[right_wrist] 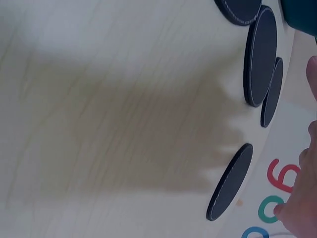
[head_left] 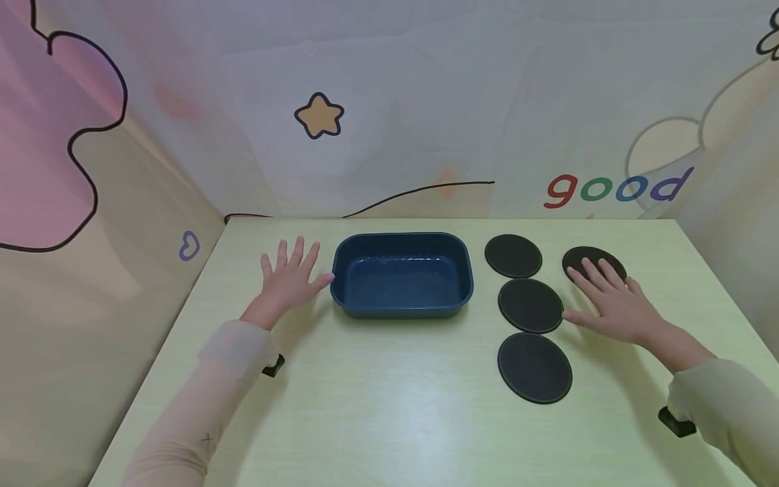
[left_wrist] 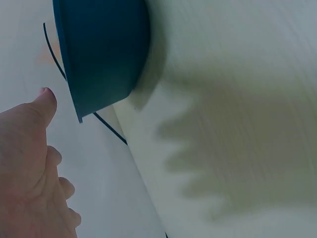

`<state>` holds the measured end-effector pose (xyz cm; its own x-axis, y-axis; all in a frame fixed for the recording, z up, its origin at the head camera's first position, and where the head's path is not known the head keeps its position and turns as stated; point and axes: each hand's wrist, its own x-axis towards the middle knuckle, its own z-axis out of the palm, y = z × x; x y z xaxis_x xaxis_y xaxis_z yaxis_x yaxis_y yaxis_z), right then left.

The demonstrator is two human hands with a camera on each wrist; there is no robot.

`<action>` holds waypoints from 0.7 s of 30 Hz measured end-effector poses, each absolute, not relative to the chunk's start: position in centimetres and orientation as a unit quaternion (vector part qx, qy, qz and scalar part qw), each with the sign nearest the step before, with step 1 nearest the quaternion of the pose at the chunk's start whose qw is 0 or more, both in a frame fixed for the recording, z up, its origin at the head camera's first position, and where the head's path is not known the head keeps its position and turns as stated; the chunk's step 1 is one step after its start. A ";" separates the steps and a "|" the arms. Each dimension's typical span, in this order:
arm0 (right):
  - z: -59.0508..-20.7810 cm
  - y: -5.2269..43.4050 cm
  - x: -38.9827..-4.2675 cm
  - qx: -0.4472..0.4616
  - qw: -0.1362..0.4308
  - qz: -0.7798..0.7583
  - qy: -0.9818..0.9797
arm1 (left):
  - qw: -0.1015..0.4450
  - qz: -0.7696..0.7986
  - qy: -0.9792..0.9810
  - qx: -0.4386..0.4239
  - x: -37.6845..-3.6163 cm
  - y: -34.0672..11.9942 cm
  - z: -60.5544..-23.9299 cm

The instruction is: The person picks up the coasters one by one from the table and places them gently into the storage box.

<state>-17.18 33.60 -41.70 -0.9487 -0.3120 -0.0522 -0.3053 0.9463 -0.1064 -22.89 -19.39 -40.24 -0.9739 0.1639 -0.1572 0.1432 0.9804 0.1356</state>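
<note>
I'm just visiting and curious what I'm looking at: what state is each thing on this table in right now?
Dark blue rectangular tray: upright, nothing in it.
Four black round coasters: flat on the table, apart, none in the tray.
Far-right black coaster: partly under the right hand's fingertips.
Left hand: fingers spread straight, beside the tray, no grip on anything.
Right hand: fingers spread straight over the far-right coaster.
Pale wooden table: holds everything.
</note>
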 end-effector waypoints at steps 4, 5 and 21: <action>-42.0 32.6 -16.9 -0.174 0.028 -0.057 0.983 | 0.083 0.064 0.990 0.092 -23.0 -18.8 -40.5; -42.0 32.4 -16.8 -0.179 0.028 -0.062 0.982 | 0.082 0.068 0.990 0.095 -23.1 -18.6 -40.5; -42.2 28.5 -15.8 -0.216 0.080 -0.128 0.965 | 0.044 0.267 0.957 0.104 -24.6 -18.1 -40.8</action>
